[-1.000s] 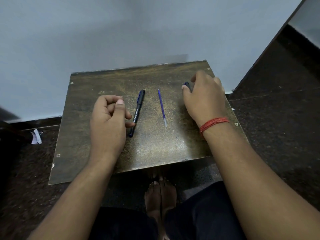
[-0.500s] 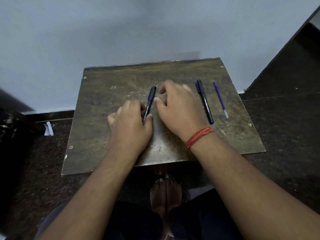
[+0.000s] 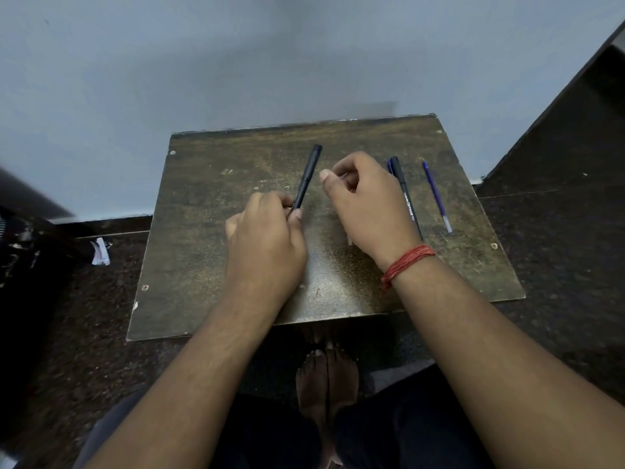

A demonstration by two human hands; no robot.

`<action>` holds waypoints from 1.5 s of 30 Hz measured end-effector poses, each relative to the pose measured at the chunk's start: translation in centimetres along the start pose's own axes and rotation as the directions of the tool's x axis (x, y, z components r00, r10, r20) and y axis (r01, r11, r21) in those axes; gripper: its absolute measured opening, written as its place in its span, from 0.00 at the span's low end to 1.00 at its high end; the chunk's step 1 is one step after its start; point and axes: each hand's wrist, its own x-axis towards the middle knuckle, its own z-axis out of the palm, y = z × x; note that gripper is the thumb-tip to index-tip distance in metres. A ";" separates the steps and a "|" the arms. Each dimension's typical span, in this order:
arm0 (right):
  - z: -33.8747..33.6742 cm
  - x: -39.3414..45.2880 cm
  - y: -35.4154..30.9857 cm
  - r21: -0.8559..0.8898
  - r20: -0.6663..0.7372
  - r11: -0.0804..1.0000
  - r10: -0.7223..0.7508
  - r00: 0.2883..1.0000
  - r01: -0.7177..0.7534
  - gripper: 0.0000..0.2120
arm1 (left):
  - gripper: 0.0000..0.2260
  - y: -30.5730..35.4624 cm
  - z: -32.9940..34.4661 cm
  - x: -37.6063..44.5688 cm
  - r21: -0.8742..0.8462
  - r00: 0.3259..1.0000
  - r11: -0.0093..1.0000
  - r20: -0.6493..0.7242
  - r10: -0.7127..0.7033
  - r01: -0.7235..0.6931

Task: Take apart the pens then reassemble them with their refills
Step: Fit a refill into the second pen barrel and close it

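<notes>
A black pen (image 3: pixel 308 176) lies slanted over the middle of the worn brown table (image 3: pixel 203 238). My left hand (image 3: pixel 267 238) pinches its near end between thumb and fingers. My right hand (image 3: pixel 367 201) hovers just right of that pen with its fingers curled in and the thumb pressed to the forefinger. Whether it holds a small part is hidden. A second black pen with a blue clip (image 3: pixel 406 198) rests on the table right of my right hand. A loose blue refill (image 3: pixel 438 198) lies beyond it, near the right edge.
The small table stands against a pale wall, with dark speckled floor around it. A white paper scrap (image 3: pixel 100 252) and a dark object (image 3: pixel 20 238) sit on the floor at the left. My bare feet (image 3: pixel 326 377) show under the table's front edge.
My right hand has come off the middle pen and drawn slightly right with fingers curled. My left hand has kept its grip on the pen's near end. The blue clip no longer shows on it.
</notes>
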 end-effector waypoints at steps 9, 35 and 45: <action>-0.3 0.2 0.1 0.428 0.142 0.880 0.162 0.976 -0.208 0.07 | 0.07 1.0 0.2 -0.5 -0.173 0.990 0.981 0.088 0.110 -0.093; 0.3 0.1 0.6 0.708 0.318 0.680 -0.066 0.946 -0.191 0.03 | 0.10 1.3 -1.0 0.3 -0.427 0.976 0.900 0.218 0.006 0.090; 0.0 0.4 1.1 0.720 0.311 0.682 -0.157 0.937 -0.124 0.04 | 0.08 0.4 -0.8 0.9 -0.565 0.944 0.812 0.325 0.057 0.146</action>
